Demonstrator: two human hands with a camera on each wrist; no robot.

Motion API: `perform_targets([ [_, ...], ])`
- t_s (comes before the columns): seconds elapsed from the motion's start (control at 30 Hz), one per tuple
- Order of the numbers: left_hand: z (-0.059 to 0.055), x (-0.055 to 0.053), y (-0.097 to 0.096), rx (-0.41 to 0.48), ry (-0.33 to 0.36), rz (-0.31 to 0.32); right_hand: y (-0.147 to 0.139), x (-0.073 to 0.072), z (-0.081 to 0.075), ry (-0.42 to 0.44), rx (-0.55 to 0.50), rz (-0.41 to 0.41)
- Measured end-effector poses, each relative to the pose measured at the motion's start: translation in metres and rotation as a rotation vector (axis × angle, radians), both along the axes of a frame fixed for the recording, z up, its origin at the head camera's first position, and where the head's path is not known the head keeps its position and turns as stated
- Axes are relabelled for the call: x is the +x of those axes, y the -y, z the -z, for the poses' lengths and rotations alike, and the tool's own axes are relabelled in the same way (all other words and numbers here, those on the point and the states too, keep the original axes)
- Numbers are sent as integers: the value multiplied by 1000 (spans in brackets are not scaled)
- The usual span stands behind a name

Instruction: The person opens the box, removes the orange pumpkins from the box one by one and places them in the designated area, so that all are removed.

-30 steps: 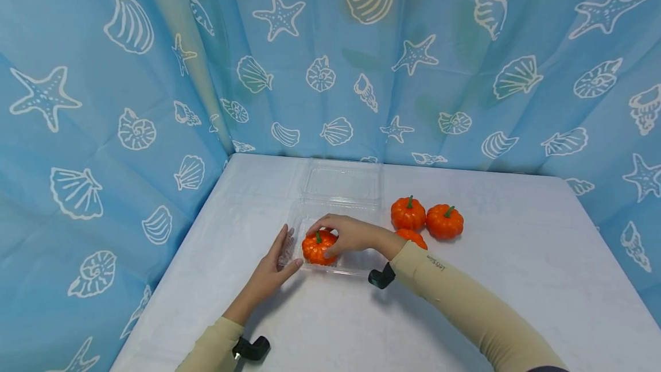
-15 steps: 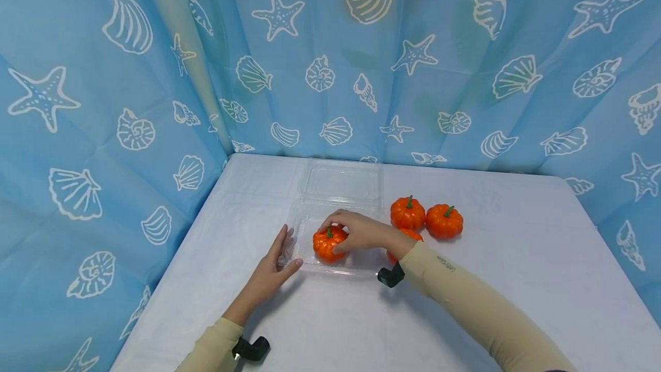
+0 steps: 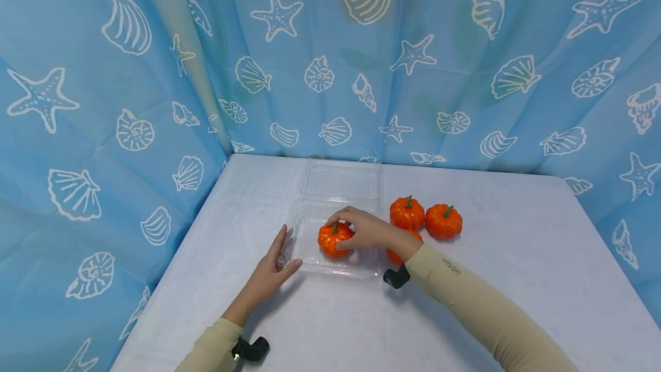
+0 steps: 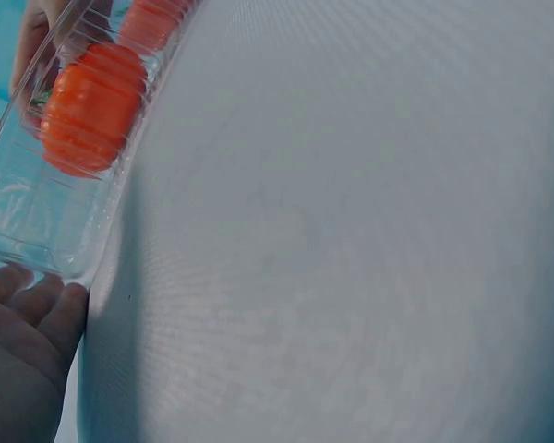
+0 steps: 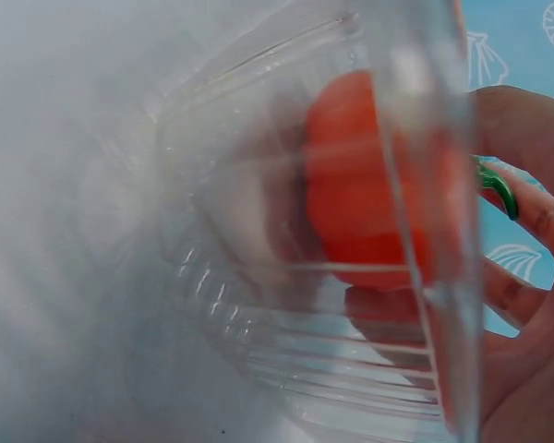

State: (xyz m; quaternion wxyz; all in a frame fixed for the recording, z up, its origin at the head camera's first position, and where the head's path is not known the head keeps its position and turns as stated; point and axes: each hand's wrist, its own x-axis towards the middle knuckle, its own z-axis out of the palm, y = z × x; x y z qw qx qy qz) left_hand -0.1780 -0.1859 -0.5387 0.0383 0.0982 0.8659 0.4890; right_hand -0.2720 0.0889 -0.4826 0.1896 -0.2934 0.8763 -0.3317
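A small orange toy pumpkin [image 3: 332, 243] with a green stem is in the base of a clear plastic clamshell box [image 3: 308, 224]. My right hand [image 3: 368, 231] grips it from the right, fingers over the far side and thumb at the near side. Through the box wall, the pumpkin [image 5: 351, 185] shows in the right wrist view. At the box's left end, my left hand [image 3: 268, 271] touches the wall with its fingers extended and thumb apart. The left wrist view has the left hand's fingertips [image 4: 63, 318] against the box's end.
Right of the box are two pumpkins, one [image 3: 407, 214] beside the other [image 3: 444, 223]. A third pumpkin [image 3: 395, 257] is partly hidden by the right wrist. The raised lid [image 3: 341, 181] lies back on the white tablecloth [image 3: 506, 257]. A blue shell-print curtain [image 3: 320, 27] borders the table.
My right hand has slid the pumpkin to the right within the box and slightly toward the back. The left hand has stayed at the box's left end.
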Motion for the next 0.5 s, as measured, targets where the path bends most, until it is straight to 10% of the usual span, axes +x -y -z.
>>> perform_targets([
  [0.5,1,0,0,0,-15,-3,-1,2,0,-48,-12,2],
])
